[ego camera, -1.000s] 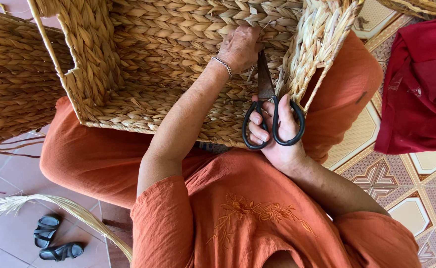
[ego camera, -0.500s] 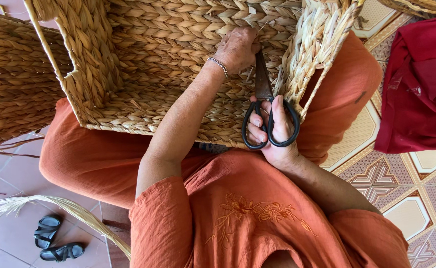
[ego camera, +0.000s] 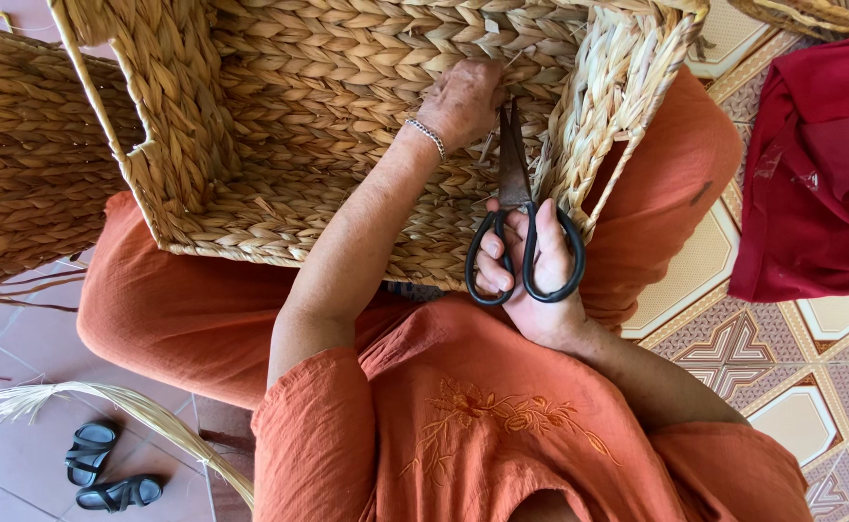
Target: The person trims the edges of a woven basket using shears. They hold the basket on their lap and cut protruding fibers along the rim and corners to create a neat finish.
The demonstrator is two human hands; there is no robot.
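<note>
A big woven straw basket (ego camera: 279, 126) lies tipped on my lap, its opening facing me. My left hand (ego camera: 463, 97), a silver bracelet on the wrist, reaches inside and curls its fingers onto loose strand ends in the weave. My right hand (ego camera: 531, 275) grips the black handles of large dark scissors (ego camera: 515, 174). The blades are nearly together and point up at the weave just right of my left hand. They lie beside the basket's pale braided side wall (ego camera: 608, 106).
Another woven basket (ego camera: 28, 164) sits at the left. A bundle of pale straw (ego camera: 105, 401) and a pair of small black sandals (ego camera: 105, 469) lie on the floor at lower left. A red cloth bag (ego camera: 816, 164) rests on the patterned tiles at right.
My right hand and the scissors have slipped a little toward my body. My left hand stays on the same spot of the weave.
</note>
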